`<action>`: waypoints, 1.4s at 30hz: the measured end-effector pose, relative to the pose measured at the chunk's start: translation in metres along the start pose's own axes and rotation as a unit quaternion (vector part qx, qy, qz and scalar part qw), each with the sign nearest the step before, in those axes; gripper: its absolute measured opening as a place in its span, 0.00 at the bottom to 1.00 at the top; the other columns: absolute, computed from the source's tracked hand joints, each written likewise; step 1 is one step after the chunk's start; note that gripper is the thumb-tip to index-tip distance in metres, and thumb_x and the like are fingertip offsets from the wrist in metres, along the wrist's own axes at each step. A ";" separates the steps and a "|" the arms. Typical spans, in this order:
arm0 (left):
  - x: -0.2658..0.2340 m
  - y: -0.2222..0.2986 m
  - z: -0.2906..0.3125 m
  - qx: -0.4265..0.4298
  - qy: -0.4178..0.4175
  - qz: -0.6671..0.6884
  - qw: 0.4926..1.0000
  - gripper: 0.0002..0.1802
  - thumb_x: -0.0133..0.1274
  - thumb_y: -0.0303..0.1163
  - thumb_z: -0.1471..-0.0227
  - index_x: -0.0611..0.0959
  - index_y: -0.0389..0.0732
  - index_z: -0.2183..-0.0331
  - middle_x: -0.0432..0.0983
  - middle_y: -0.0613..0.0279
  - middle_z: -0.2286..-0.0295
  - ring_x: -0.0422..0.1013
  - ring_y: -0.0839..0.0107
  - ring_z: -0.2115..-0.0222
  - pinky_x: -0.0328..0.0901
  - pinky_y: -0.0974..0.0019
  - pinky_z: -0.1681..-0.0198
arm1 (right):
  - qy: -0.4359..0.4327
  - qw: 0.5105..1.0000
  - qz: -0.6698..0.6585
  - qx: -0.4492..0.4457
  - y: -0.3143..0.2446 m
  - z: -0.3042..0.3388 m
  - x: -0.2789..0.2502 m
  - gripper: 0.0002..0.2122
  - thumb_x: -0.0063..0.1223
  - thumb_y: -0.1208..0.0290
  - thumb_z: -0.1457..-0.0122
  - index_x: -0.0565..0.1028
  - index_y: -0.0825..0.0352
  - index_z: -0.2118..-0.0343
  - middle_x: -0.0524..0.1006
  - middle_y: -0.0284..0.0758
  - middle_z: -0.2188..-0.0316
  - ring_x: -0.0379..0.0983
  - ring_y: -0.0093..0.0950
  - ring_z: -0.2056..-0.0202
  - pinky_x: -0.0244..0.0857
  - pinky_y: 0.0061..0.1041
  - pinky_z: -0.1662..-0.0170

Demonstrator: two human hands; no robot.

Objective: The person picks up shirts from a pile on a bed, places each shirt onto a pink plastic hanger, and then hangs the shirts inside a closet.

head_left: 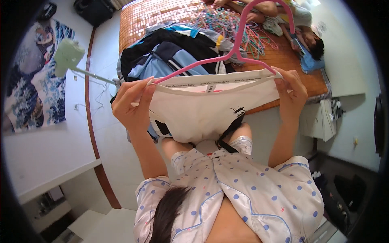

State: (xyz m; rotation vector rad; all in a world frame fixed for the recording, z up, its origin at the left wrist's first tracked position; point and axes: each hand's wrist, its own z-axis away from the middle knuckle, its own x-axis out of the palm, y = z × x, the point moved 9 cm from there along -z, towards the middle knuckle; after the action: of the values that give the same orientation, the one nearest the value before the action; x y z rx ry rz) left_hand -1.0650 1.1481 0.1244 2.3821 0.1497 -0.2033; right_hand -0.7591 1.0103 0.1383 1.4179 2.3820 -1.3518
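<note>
Stretched wide before me is a pair of white shorts (194, 111) with a printed waistband, a small dark motif and black parts lower down. A pink hanger (240, 34) sits at the waistband, its hook pointing up and away. My left hand (133, 99) is closed, pinching the waistband's left corner by the hanger's end. At the opposite corner my right hand (292, 91) pinches the band between thumb and fingers, also by the hanger. Folds hide the shorts' lower edge.
Beyond the shorts is a bed with a brown woven mat (139, 18), bearing a clothes pile (162, 54) and many tangled hangers (227, 26). A person (302, 18) lies at its right. A green fan (69, 56) stands left, a white cabinet (318, 121) right.
</note>
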 end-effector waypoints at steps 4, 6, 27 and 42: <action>0.021 0.022 -0.026 -0.002 0.009 0.129 0.992 0.18 0.48 0.37 0.51 0.74 0.35 0.59 0.72 0.57 0.65 0.67 0.73 0.64 0.60 0.70 0.61 | 0.018 0.999 0.045 0.016 -0.022 -0.012 -0.047 0.09 0.56 0.79 0.54 0.78 0.66 0.67 0.69 0.29 0.82 0.59 0.20 0.79 0.54 0.19 0.75; 0.034 -0.052 0.021 -0.170 0.028 0.211 0.962 0.35 0.29 0.55 0.43 0.57 0.38 0.44 0.60 0.57 0.49 0.55 0.69 0.47 0.48 0.61 0.43 | 0.022 0.998 0.067 0.003 -0.029 -0.013 -0.073 0.09 0.56 0.79 0.54 0.78 0.65 0.68 0.70 0.29 0.81 0.60 0.21 0.79 0.53 0.20 0.75; 0.144 0.125 -0.066 0.012 -0.177 0.047 0.983 0.07 0.55 0.21 0.56 0.82 0.36 0.69 0.69 0.67 0.86 0.57 0.87 0.87 0.49 0.81 0.85 | 0.391 0.888 -0.082 0.229 0.110 0.090 -0.210 0.17 0.44 0.57 0.42 0.71 0.67 0.59 0.69 0.30 0.69 0.62 0.22 0.67 0.56 0.23 0.58; 0.279 0.209 -0.082 0.028 -0.245 0.159 0.956 0.08 0.57 0.23 0.56 0.82 0.34 0.68 0.62 0.73 0.87 0.53 0.89 0.86 0.47 0.81 0.84 | 0.241 0.794 -0.071 0.554 0.147 0.325 -0.220 0.17 0.46 0.59 0.44 0.69 0.66 0.57 0.70 0.31 0.69 0.64 0.22 0.67 0.58 0.24 0.60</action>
State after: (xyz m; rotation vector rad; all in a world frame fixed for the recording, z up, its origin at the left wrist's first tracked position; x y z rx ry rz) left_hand -0.7486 1.0667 0.2701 2.2947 -0.4755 -0.6372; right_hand -0.6405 0.6600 -0.0587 1.9668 1.8679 -3.0378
